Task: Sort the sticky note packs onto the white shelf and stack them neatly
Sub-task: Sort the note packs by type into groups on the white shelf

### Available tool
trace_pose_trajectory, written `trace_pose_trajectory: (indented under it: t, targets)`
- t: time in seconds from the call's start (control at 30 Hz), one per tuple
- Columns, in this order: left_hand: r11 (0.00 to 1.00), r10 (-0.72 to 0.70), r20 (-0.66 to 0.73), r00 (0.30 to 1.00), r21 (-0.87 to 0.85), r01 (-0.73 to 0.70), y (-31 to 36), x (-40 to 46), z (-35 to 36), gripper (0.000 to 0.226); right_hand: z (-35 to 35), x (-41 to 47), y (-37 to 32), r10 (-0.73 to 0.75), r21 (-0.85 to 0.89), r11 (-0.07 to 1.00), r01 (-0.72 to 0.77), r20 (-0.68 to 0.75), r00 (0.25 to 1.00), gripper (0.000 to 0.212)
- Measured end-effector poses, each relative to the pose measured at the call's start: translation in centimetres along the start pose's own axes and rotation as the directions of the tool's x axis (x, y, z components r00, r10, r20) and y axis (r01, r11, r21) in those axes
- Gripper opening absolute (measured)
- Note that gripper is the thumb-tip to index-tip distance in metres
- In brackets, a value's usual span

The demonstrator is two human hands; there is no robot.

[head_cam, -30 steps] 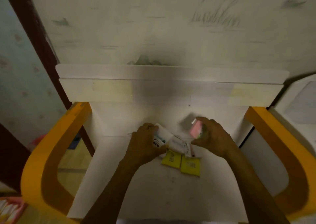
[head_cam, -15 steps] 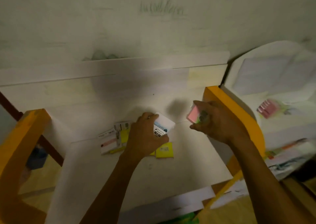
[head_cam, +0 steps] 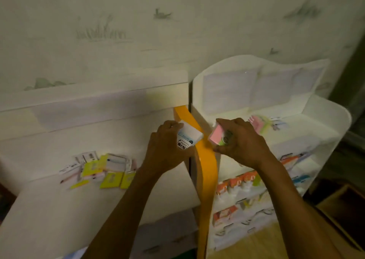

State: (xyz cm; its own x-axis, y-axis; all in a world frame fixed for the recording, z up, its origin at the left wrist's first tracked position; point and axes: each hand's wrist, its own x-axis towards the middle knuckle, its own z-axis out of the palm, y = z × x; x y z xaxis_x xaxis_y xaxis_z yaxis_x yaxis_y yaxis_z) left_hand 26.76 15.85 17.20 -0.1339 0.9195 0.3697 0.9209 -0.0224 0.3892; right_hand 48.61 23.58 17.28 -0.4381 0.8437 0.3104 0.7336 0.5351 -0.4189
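My left hand (head_cam: pixel 165 150) grips a white sticky note pack (head_cam: pixel 187 137) with a black-and-white label, held over the right end of the white desk (head_cam: pixel 59 209). A pink and green pack (head_cam: pixel 218 137) sits in the grip of my right hand (head_cam: pixel 240 143), in front of the white shelf (head_cam: pixel 324 128). On the shelf's top tier lie pink and green packs (head_cam: pixel 260 123). Several loose packs, yellow, white and pink, lie scattered on the desk (head_cam: pixel 100 169).
An orange curved side panel (head_cam: pixel 205 171) stands between desk and shelf. Lower shelf tiers hold orange and white packaged goods (head_cam: pixel 237 183) and clips. A wallpapered wall rises behind. Wooden floor shows at the lower right.
The view has swung right, bringing the white shelf into sight. Both hands have carried their packs rightward, away from the scattered pile and toward the shelf.
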Motion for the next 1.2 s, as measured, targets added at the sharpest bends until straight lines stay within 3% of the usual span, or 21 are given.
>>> trace_pose_trajectory:
  t: [0.53,0.87,1.2]
  targets:
    - [0.998,0.042,0.156,0.987,-0.044,-0.035,14.6,6.6,13.5,0.082,-6.2,-3.2,19.8,0.202,-0.033,0.979,-0.201,0.043,0.978,0.08]
    - [0.967,0.094,0.193,0.977,-0.25,-0.044,19.9,16.6,24.9,0.082,-9.7,2.9,31.6,0.3,-0.1,0.951,-0.294,0.05,0.953,0.079]
    - [0.951,0.261,0.303,0.917,-0.247,-0.189,23.8,26.1,33.6,0.086,-11.3,8.9,41.8,0.373,-0.088,0.926,-0.368,0.054,0.926,0.079]
